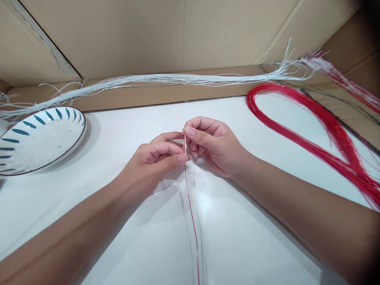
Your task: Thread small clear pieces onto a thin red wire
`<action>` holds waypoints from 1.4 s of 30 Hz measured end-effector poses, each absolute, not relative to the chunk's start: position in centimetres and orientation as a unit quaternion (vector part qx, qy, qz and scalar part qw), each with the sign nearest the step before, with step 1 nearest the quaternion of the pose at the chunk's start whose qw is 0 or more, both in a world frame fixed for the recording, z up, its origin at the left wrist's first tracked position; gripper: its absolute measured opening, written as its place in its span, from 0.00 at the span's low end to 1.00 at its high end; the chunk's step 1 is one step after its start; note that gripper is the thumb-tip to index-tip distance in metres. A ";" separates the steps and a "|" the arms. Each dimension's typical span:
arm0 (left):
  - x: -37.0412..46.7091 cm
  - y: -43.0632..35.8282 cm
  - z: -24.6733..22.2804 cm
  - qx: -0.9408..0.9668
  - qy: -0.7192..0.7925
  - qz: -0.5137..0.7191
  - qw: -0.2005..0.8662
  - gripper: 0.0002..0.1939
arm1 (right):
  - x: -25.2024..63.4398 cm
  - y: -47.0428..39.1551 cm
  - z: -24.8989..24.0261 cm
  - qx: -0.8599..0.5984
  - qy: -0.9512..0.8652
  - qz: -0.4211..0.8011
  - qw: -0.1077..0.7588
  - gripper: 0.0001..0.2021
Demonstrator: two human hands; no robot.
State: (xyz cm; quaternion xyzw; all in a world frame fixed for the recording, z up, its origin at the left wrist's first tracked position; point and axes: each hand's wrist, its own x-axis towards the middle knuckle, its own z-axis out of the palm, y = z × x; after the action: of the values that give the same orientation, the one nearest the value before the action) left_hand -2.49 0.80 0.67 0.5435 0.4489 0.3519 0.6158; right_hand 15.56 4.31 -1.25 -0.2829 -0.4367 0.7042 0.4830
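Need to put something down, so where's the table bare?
Bare table lies between the plate and left hand, and between the right hand and red bundle. Crowded: mid-table, where both hands hold a thin strand; cardboard behind, under white strands.

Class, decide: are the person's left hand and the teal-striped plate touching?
Apart: in the head view, white tabletop shows plainly between the left hand and the teal-striped plate.

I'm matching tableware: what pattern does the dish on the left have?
The dish has blue-green strokes on white, dark-rimmed; see the head view.
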 end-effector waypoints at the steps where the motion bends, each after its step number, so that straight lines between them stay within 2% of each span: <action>1: -2.4 0.8 0.6 0.534 0.449 0.364 0.617 0.07 | 15.6 4.3 -1.3 -0.284 -0.439 0.703 0.482 0.17; 9: -2.1 0.7 0.5 0.504 0.430 0.414 0.625 0.07 | 15.6 4.2 -1.2 -0.247 -0.470 0.712 0.460 0.14; 15: -2.0 0.7 0.3 0.492 0.429 0.424 0.628 0.06 | 15.6 4.3 -1.3 -0.266 -0.471 0.710 0.452 0.16; 22: -2.1 0.7 0.5 0.490 0.470 0.421 0.601 0.08 | 15.6 4.0 -1.4 -0.292 -0.489 0.671 0.475 0.14; 31: -1.5 -0.5 1.5 0.628 0.536 0.282 0.488 0.19 | 15.4 3.1 -1.0 -0.352 -0.566 0.541 0.513 0.12; 42: -1.7 -0.3 1.1 0.639 0.517 0.272 0.501 0.15 | 15.4 3.4 -0.9 -0.348 -0.527 0.574 0.521 0.13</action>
State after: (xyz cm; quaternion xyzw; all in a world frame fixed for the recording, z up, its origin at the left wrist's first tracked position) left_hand -1.71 -0.30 1.10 0.6392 0.5165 0.2716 0.5008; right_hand 15.36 3.39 -0.90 -0.3482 -0.5266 0.5745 0.5210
